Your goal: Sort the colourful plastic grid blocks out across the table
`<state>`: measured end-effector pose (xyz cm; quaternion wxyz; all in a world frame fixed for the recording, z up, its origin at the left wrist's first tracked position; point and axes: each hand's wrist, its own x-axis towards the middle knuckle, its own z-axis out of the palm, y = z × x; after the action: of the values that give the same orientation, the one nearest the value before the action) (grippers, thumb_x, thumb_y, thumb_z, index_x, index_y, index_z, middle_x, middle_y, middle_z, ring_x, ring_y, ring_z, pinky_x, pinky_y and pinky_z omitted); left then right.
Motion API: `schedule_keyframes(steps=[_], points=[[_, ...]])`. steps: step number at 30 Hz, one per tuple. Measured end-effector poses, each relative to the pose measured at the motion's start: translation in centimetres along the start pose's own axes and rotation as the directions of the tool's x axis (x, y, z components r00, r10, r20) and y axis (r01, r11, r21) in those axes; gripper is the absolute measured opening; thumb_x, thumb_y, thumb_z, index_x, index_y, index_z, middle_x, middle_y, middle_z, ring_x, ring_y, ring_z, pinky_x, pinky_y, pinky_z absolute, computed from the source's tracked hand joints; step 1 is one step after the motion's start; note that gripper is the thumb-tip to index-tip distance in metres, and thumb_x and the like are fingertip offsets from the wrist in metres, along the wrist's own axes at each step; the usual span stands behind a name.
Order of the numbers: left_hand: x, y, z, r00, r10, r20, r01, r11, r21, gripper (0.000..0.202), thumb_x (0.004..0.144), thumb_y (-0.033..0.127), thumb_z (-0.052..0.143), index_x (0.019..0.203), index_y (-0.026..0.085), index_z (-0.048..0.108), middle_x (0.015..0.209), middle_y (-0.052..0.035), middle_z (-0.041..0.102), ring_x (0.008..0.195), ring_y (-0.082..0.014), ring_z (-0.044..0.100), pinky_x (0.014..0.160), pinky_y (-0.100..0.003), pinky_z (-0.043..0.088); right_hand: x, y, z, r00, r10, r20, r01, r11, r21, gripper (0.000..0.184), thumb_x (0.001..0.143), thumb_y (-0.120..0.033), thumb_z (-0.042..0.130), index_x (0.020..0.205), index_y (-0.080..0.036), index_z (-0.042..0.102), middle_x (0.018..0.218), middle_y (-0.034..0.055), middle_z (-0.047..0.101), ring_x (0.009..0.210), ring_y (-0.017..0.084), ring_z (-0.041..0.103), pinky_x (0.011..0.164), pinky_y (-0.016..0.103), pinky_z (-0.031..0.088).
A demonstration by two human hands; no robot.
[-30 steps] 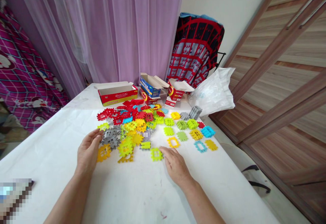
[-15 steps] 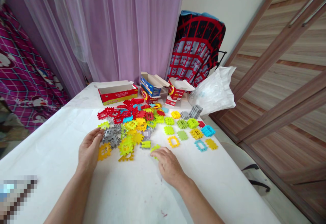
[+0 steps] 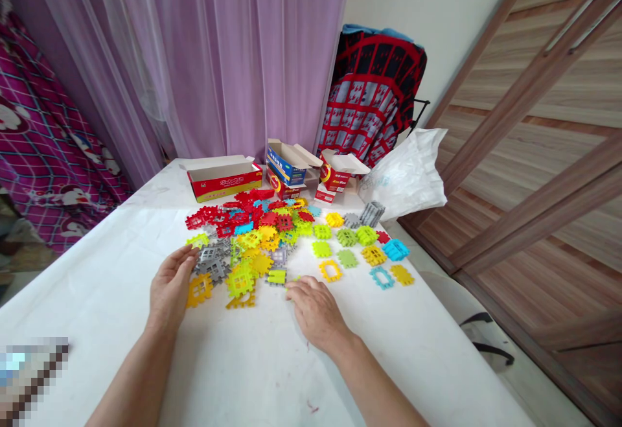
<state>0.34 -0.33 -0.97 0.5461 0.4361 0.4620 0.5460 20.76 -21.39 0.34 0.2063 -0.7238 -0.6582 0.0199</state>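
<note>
Sheer lilac curtains (image 3: 218, 57) hang behind a white-covered counter (image 3: 87, 330), with pink patterned bedding (image 3: 43, 129) to the left and a wooden sliding door (image 3: 534, 122) to the right. In the head view, an open red cardboard box (image 3: 223, 181) and a white plastic bag (image 3: 405, 177) sit at the far end of the counter, below a draped red-and-black patterned cloth (image 3: 374, 96).

Flat plastic waffle-edged tiles (image 3: 243, 245) lie in a dense multicoloured heap mid-counter, with looser lime, yellow and blue ones spread to its right. The left hand (image 3: 170, 288) lies open, its grip apart, with its fingers (image 3: 181, 257) at the heap's near edge, close to a grey tile (image 3: 211, 264). The right hand (image 3: 315, 313) rests on the counter with its fingers curled together over a lime-green tile (image 3: 293, 282), which is almost hidden; whether the grip is clamped on it, I cannot tell.

These tiles look light, stiff and unlikely to break, though their smooth plastic may slip. Lying flat, each seems best taken by its notched rim between thumb and fingers. Those teeth could catch on neighbouring tiles in the heap.
</note>
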Motion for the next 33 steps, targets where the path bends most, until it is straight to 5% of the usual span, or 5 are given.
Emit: schedule_keyframes(steps=[8,11,16,19,33], points=[[0.0,0.0,0.0,1.000,0.008,0.003,-0.008,1.000,0.012,0.031,0.070,0.031,0.069,0.100,0.022,0.068,0.102,-0.0045,0.074,0.098,-0.0189,0.069,0.105,-0.042,0.046,-2.3,2.2,-0.3,0.993,-0.059,-0.101,0.068,0.994,0.091,0.033,0.079,0.004,0.048,0.080,-0.024,0.066,0.083,-0.0025,0.071,0.093,0.016,0.058,0.082,0.029,0.040],[0.0,0.0,0.0,1.000,0.006,0.007,-0.006,1.000,0.011,0.031,0.070,0.031,0.069,0.100,0.022,0.068,0.102,-0.0045,0.074,0.098,-0.0189,0.069,0.106,-0.042,0.046,-3.9,3.2,-0.8,0.976,0.062,-0.210,-0.054,0.998,0.043,0.033,0.075,0.003,0.043,0.076,-0.023,0.063,0.077,-0.0004,0.068,0.086,0.017,0.058,0.078,0.028,0.041],[0.0,0.0,0.2,1.000,0.003,0.006,-0.003,1.000,0.009,0.031,0.070,0.031,0.068,0.099,0.021,0.067,0.104,-0.0043,0.074,0.101,-0.0188,0.068,0.106,-0.041,0.045,-4.5,2.7,-0.9,0.908,0.345,-0.236,-0.379,0.918,-0.116,0.014,0.085,-0.022,0.055,0.098,-0.023,0.061,0.094,0.0040,0.068,0.091,0.020,0.060,0.077,0.028,0.043],[0.0,0.0,0.2,1.000,-0.001,-0.002,0.001,1.000,0.016,0.029,0.070,0.030,0.068,0.098,0.021,0.067,0.102,-0.0044,0.074,0.100,-0.0189,0.068,0.106,-0.042,0.046,-3.3,1.1,-0.6,0.877,0.451,-0.167,-0.477,0.862,-0.175,0.034,0.081,-0.040,0.066,0.108,-0.022,0.059,0.105,0.0072,0.067,0.099,0.024,0.059,0.081,0.031,0.045],[0.1,-0.2,0.1,1.000,0.011,0.003,-0.011,1.000,0.027,0.033,0.069,0.031,0.070,0.101,0.022,0.068,0.102,-0.0042,0.074,0.099,-0.0197,0.069,0.106,-0.044,0.045,-2.5,0.3,-0.3,0.870,0.470,-0.150,-0.491,0.857,-0.158,0.039,0.079,-0.030,0.065,0.116,-0.021,0.059,0.112,0.0072,0.067,0.107,0.024,0.058,0.091,0.032,0.044]])
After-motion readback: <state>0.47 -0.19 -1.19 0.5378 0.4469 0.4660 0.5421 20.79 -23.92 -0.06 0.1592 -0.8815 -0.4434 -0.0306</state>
